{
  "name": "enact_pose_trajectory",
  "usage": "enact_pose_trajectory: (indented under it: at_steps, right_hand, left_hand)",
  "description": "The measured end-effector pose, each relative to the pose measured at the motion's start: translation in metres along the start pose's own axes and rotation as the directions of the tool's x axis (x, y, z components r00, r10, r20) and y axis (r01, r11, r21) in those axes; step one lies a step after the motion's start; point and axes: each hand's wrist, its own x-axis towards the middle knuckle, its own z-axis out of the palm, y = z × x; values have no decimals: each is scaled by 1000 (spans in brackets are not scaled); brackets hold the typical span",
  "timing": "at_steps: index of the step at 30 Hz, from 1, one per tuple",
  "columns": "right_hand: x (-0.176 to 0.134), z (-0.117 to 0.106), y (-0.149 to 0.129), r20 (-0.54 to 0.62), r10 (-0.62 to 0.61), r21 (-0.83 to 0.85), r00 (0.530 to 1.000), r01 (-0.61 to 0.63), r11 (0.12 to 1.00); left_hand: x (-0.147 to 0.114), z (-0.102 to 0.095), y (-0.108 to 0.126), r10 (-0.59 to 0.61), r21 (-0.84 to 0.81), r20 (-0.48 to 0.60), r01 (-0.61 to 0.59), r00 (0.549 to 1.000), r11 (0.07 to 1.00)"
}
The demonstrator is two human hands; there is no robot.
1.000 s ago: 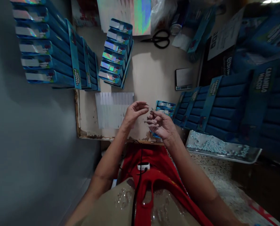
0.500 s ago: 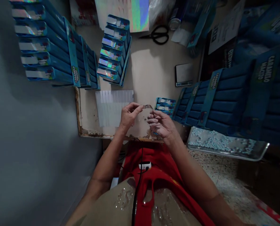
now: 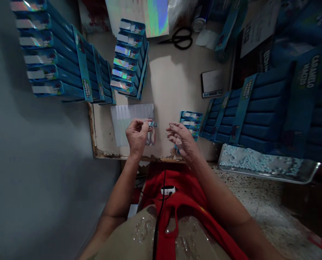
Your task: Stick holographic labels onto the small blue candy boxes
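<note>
My left hand [image 3: 137, 135] is above the right part of a pale, shiny sheet of strip labels [image 3: 119, 126] on the table. Its thumb and fingers pinch a small shiny strip [image 3: 152, 124], whose free end sticks out to the right. My right hand [image 3: 181, 137] is apart from it on the right, fingers loosely spread and nothing visible between them. Just beyond that hand lies a short row of small blue boxes [image 3: 191, 123] with whitish labels on their ends; the hand covers part of this row.
Stacks of blue boxes stand at the left [image 3: 65, 61], back centre [image 3: 127, 63] and right [image 3: 258, 108]. Black scissors [image 3: 181, 38] and a small scale [image 3: 211, 83] lie farther back. A metal tray [image 3: 261, 173] of pale blue pellets is at the lower right.
My left hand has moved left with the strip, over the sheet. My right hand has come away from the strip's other end and its fingers have loosened.
</note>
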Motion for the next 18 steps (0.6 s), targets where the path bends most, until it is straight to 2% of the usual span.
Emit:
enact_pose_trajectory:
  at_steps: [2,7,9,14,16,18]
  right_hand:
    - [0,7,2,-15,-54,-75,998,53,996]
    - [5,17,2,60,126,-68,990,-122,990]
    - [7,19,3,59,138,-45,989,-136,990]
    - [6,16,11,-15,69,-33,998,-69,997]
    - [1,7,17,-76,8,-95,997,-16,995]
    - [-7,-10,22,-141,-75,-199,987,46,979]
  left_hand:
    - [0,-3,-2,3,-1,10,-3,1000,1000]
    - [-5,-4,-3,-3,-45,40,5,999,999]
    - [-8,-2,-3,-7,-67,60,11,998,998]
    - [-12,2,-7,-13,-64,96,19,995,998]
    - [-13,2,-12,9,-21,117,-7,993,1000]
    - [-15,4,-21,16,66,188,-29,982,997]
